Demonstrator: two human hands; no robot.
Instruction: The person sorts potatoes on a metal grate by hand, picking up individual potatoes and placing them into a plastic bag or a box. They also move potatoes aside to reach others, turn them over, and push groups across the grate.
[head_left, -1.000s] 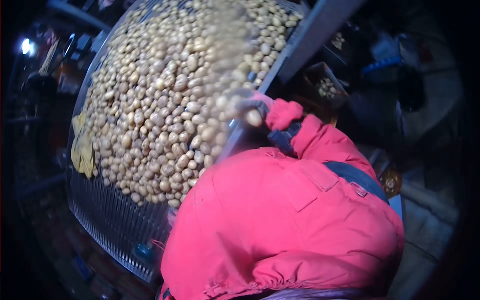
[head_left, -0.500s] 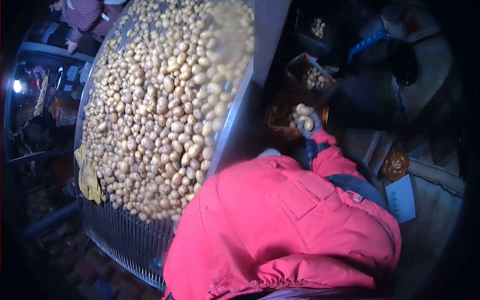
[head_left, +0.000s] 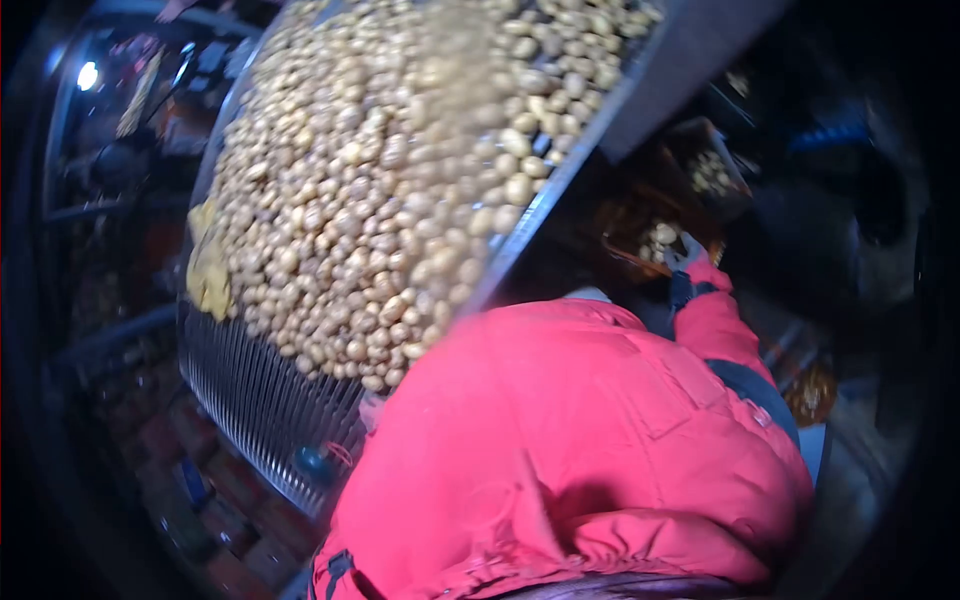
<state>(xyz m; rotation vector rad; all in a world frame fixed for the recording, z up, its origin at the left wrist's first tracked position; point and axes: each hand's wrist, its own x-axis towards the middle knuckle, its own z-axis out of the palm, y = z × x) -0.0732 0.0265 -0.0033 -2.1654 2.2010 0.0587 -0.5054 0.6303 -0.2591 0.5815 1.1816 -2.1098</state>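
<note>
In a dark grey glove, my right hand (head_left: 686, 254) reaches over the edge of a reddish-brown crate (head_left: 622, 256) on the right. Its blurred fingers look spread apart beside several pale potatoes (head_left: 662, 234) in that crate. Whether the fingertips touch them is hard to see. The pink sleeve (head_left: 716, 325) runs down to this hand. My left hand does not show; the pink jacket (head_left: 560, 400) fills the lower middle of the view.
A slatted metal sorting table (head_left: 265, 405) on the left bears a great heap of potatoes (head_left: 340, 220). Its raised metal rim (head_left: 550, 195) slopes beside me. A yellow cloth (head_left: 208, 265) hangs at its left edge. Another box of potatoes (head_left: 710, 172) stands beyond the crate.
The view has turned, shifting the table and crate. My right hand held potatoes up earlier; now it is lower at the crate, with potatoes lying beside its fingers.
</note>
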